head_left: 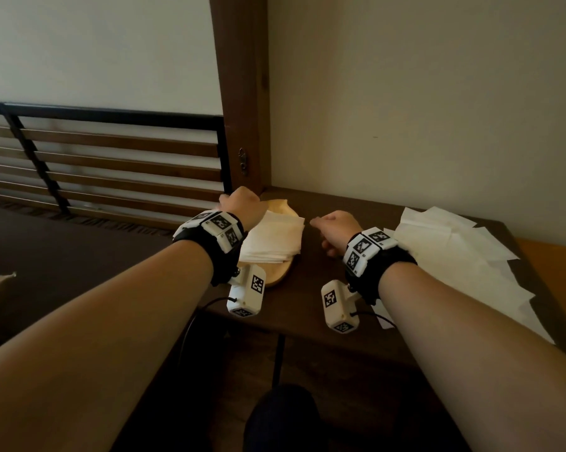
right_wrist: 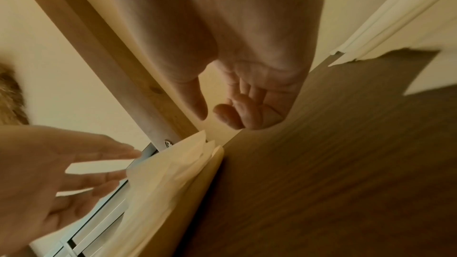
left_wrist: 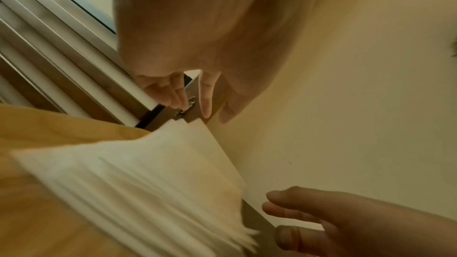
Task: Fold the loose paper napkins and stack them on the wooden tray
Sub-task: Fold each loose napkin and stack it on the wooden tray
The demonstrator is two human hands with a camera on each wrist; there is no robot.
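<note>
- Far left there's a slatted bed headboard [head_left: 112,164] running along the wall, with a dark mattress [head_left: 63,256] in front of it. Just background stuff.
- Next is the left hand [head_left: 241,203], hovering over the far left end of the wooden tray [head_left: 275,278]. From the left wrist view the fingers [left_wrist: 206,95] hang down loose and slightly spread, nothing in them, not touching the paper as far as I can see.
- The tray sits at the left end of a dark wooden table [head_left: 307,288], close to the wall. On it is a stack of folded napkins [head_left: 272,238], white, edges roughly lined up, a bit fanned on the near side.
- Behind the tray a dark wooden post [head_left: 242,93] goes up the wall.
- Right hand [head_left: 335,228] is just right of the stack, over bare tabletop, apart from the left hand. Right wrist view shows the fingers [right_wrist: 237,112] loosely curled with an empty palm, so it's holding nothing.
- Furthest right, the loose napkins [head_left: 454,252] are spread out flat and overlapping along the right part of the table, still unfolded, partly under the right forearm. They're well apart from the tray.
</note>
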